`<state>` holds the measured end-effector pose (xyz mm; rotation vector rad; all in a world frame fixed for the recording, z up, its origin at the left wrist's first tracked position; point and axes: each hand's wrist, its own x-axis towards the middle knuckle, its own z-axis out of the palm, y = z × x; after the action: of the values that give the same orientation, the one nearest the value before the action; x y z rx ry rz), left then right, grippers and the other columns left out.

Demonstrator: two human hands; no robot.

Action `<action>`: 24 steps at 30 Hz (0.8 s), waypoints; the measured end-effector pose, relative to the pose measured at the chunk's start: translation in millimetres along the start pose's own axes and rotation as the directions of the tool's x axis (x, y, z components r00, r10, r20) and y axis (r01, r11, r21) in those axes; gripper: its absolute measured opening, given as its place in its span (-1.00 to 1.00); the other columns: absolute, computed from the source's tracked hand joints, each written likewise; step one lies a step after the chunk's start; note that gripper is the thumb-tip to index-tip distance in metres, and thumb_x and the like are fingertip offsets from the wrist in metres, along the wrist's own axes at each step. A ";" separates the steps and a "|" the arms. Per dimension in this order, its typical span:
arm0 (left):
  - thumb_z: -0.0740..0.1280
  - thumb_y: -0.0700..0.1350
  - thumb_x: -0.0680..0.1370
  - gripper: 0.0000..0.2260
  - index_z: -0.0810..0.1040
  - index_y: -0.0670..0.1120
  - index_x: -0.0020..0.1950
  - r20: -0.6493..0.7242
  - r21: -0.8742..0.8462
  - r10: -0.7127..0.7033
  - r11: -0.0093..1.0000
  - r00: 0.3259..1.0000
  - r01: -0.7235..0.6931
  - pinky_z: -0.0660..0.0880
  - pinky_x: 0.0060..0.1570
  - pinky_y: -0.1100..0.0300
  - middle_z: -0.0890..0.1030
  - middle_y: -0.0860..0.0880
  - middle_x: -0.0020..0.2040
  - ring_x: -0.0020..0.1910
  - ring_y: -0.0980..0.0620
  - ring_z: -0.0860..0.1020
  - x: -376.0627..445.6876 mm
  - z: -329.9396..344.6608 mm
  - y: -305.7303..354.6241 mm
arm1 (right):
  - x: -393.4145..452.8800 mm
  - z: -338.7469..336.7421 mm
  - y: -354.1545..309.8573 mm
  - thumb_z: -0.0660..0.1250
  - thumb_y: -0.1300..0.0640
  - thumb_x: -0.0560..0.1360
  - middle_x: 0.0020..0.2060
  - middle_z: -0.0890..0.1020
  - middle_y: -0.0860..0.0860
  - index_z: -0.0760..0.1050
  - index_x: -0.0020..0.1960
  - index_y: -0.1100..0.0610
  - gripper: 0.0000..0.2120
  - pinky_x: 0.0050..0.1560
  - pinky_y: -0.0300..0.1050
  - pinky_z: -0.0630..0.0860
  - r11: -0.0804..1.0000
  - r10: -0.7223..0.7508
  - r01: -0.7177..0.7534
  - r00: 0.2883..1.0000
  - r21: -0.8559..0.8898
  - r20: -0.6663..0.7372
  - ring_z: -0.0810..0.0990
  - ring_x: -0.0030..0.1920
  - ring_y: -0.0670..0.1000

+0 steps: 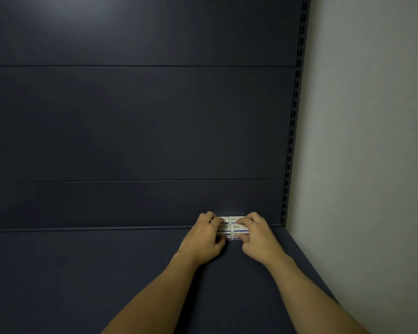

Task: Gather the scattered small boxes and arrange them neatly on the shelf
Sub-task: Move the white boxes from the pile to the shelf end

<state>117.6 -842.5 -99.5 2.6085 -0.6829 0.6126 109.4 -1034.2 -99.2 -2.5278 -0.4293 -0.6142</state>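
— Squaring up the white boxes [234, 227]: how far along did it look?

— Well along, I judged. They sat touching at the back of the dark shelf [82, 273], against its rear panel [140, 121]. The left hand [204, 239] and right hand [258, 237] each had fingers curled round a stack.

— Anything left?

— No loose boxes showed; only final alignment, apparently.
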 end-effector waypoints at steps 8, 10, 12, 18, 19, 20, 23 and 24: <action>0.27 0.18 0.55 -0.52 0.45 -0.04 0.38 0.014 0.152 -0.102 0.983 0.995 0.099 0.43 0.22 0.08 0.44 -0.01 0.23 0.17 -0.01 0.43 -10.9 -32.1 -1.6 | -9.6 -20.7 -23.1 0.34 -0.04 0.49 0.30 0.41 -0.04 0.28 0.48 0.07 -0.40 0.29 -0.14 0.40 0.987 0.006 0.002 0.999 -0.160 0.050 0.35 0.28 0.01; 0.27 0.13 0.56 -0.54 0.45 -0.07 0.38 0.037 0.222 -0.132 0.967 0.991 0.120 0.44 0.23 0.03 0.46 -0.05 0.26 0.21 -0.07 0.45 -15.6 -49.1 -4.8 | -7.4 -30.5 -32.5 0.33 -0.03 0.48 0.32 0.41 -0.03 0.27 0.49 0.07 -0.37 0.31 -0.09 0.40 0.980 -0.030 0.042 0.998 -0.194 0.062 0.35 0.29 0.03; 0.28 0.08 0.56 -0.56 0.46 -0.10 0.38 0.067 0.298 -0.175 0.943 0.982 0.148 0.45 0.23 0.00 0.46 -0.07 0.28 0.24 -0.10 0.45 -21.4 -68.2 -9.7 | -3.1 -40.6 -44.6 0.34 -0.01 0.47 0.33 0.41 -0.01 0.27 0.50 0.08 -0.36 0.33 -0.04 0.39 0.971 -0.051 0.073 0.994 -0.229 0.097 0.36 0.31 0.06; 0.31 0.09 0.59 -0.56 0.44 -0.11 0.39 0.105 0.358 -0.351 0.886 0.930 0.294 0.52 0.14 -0.05 0.41 -0.06 0.30 0.24 -0.12 0.48 -51.3 -119.8 -20.0 | 9.7 -52.4 -91.2 0.34 0.01 0.47 0.33 0.44 0.07 0.33 0.44 0.15 -0.42 0.27 0.03 0.45 0.952 -0.056 0.139 0.955 -0.273 0.290 0.41 0.31 0.13; 0.31 0.10 0.60 -0.56 0.44 -0.10 0.39 0.105 0.375 -0.373 0.874 0.922 0.311 0.52 0.14 -0.05 0.41 -0.06 0.31 0.24 -0.12 0.48 -56.7 -127.8 -21.4 | 11.6 -51.6 -99.3 0.33 0.00 0.48 0.32 0.44 0.08 0.33 0.43 0.16 -0.43 0.25 0.03 0.46 0.950 -0.067 0.156 0.949 -0.271 0.309 0.43 0.30 0.14; 0.31 0.10 0.60 -0.57 0.44 -0.10 0.39 0.100 0.393 -0.394 0.860 0.914 0.327 0.52 0.15 -0.06 0.42 -0.06 0.32 0.25 -0.12 0.48 -62.9 -136.1 -22.8 | 13.0 -50.6 -107.8 0.32 -0.01 0.50 0.32 0.44 0.09 0.34 0.42 0.16 -0.45 0.24 0.04 0.47 0.948 -0.081 0.173 0.944 -0.267 0.321 0.45 0.29 0.14; 0.28 0.09 0.60 -0.59 0.46 -0.08 0.37 0.061 0.436 -0.456 0.812 0.888 0.387 0.51 0.17 -0.05 0.45 -0.06 0.33 0.27 -0.12 0.48 -84.1 -161.6 -28.1 | 15.5 -45.3 -134.7 0.31 -0.05 0.52 0.31 0.46 0.09 0.36 0.40 0.17 -0.47 0.22 0.03 0.47 0.946 -0.113 0.204 0.935 -0.251 0.337 0.47 0.27 0.16; 0.27 0.10 0.60 -0.60 0.47 -0.08 0.36 0.049 0.448 -0.478 0.795 0.877 0.408 0.51 0.17 -0.04 0.45 -0.06 0.32 0.27 -0.12 0.48 -92.1 -170.2 -30.5 | 15.8 -42.5 -143.9 0.30 -0.07 0.52 0.31 0.47 0.09 0.36 0.40 0.16 -0.47 0.22 0.03 0.48 0.945 -0.121 0.215 0.930 -0.246 0.347 0.48 0.26 0.16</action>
<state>8.0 -706.8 -10.2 3.0965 0.0647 0.4379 50.0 -935.3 -2.0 -2.8998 -0.7333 -0.3292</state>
